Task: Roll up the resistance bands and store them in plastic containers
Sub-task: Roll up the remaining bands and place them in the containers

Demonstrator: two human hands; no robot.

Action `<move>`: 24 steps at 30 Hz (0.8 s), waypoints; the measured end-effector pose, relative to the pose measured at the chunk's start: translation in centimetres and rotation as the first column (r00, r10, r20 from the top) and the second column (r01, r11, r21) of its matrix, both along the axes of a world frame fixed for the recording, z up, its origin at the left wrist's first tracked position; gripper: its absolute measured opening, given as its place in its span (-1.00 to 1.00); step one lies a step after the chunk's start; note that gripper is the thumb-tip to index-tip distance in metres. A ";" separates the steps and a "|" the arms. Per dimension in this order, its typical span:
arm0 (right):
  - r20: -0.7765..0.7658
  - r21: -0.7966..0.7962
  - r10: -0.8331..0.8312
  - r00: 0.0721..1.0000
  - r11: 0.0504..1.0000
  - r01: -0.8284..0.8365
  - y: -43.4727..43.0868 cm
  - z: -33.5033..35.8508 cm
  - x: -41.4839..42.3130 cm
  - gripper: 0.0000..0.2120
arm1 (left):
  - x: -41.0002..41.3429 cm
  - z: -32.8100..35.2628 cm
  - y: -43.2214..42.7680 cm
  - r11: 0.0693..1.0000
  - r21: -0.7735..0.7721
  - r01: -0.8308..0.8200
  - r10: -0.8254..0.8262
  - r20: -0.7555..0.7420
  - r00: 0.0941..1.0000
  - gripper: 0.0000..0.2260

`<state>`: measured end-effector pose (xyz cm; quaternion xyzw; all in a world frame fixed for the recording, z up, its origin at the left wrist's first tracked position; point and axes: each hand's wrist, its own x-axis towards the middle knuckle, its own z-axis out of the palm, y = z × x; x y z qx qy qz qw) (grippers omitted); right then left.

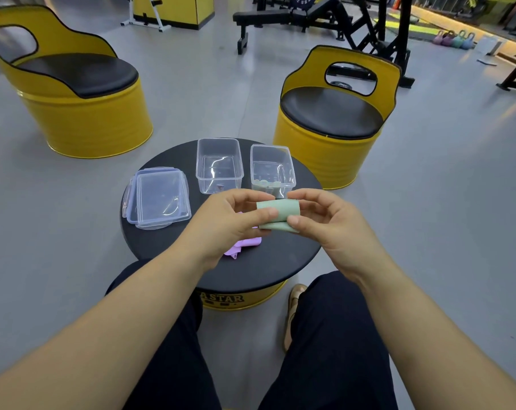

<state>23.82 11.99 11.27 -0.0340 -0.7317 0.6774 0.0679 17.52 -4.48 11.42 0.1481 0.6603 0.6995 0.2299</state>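
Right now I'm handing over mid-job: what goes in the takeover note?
Hands: left hand and right hand both pinch the green band, partly rolled, above the table.
The purple band lies loose on the table under the left hand.
The left box and right box stand open; lids stacked at left.
Right box holds something pale, unclear.
Done: green roll begun.
Left: finish it, box it, roll the purple band, fit lids.

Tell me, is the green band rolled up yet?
Partly rolled. The left hand and right hand pinch the green band as a short roll; a flat tail sticks out beneath.
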 end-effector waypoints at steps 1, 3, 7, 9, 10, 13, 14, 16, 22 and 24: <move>0.006 0.008 0.001 1.000 1.000 -0.001 0.1 0.0 0.0 -0.68 | -0.1 -0.1 0.0 1.000 -0.007 -0.009 0.009 -0.007 1.000 -0.85; 0.027 -0.002 0.004 1.000 1.000 -0.004 0.2 -0.2 -0.1 -0.67 | -0.1 -0.3 0.0 0.999 -0.025 -0.034 0.034 -0.027 0.999 -0.82; 0.109 -0.105 0.019 0.994 0.994 -0.007 0.1 -0.4 -0.4 -0.71 | 0.3 -0.3 0.1 0.995 -0.076 -0.060 0.054 -0.080 0.995 -0.74; 0.149 -0.138 0.014 0.989 0.990 0.007 0.0 -0.4 -0.6 -0.64 | 0.4 -0.5 0.2 0.995 -0.074 -0.066 0.060 -0.092 0.994 -0.73; 0.165 -0.137 0.009 0.986 0.991 0.014 -0.1 -0.4 -0.6 -0.64 | 0.4 -0.6 0.2 0.995 -0.066 -0.071 0.066 -0.088 0.994 -0.73; 0.194 -0.132 0.001 0.981 0.991 0.025 0.0 -0.7 -0.8 -0.69 | 0.3 -1.1 0.3 0.996 -0.049 -0.072 0.067 -0.092 0.994 -0.73; 0.200 -0.127 -0.005 0.980 0.991 0.031 0.1 -0.9 -0.9 -0.72 | 0.3 -1.2 0.3 0.996 -0.053 -0.067 0.061 -0.094 0.994 -0.73; 0.206 -0.104 -0.012 0.978 0.994 0.034 0.4 -1.3 -1.2 -0.80 | 0.0 -1.6 0.4 0.994 -0.102 -0.050 0.039 -0.107 0.993 -0.72; 0.182 0.132 -0.005 0.983 0.991 -0.019 1.6 -1.7 -2.3 -0.72 | -1.3 -2.7 1.0 0.929 -0.359 0.090 -0.148 -0.138 0.979 -0.75; 0.195 0.165 0.011 0.981 0.985 -0.044 1.9 -2.0 -2.9 -0.69 | -2.0 -2.8 1.2 0.902 -0.425 0.074 -0.168 -0.188 0.968 -0.77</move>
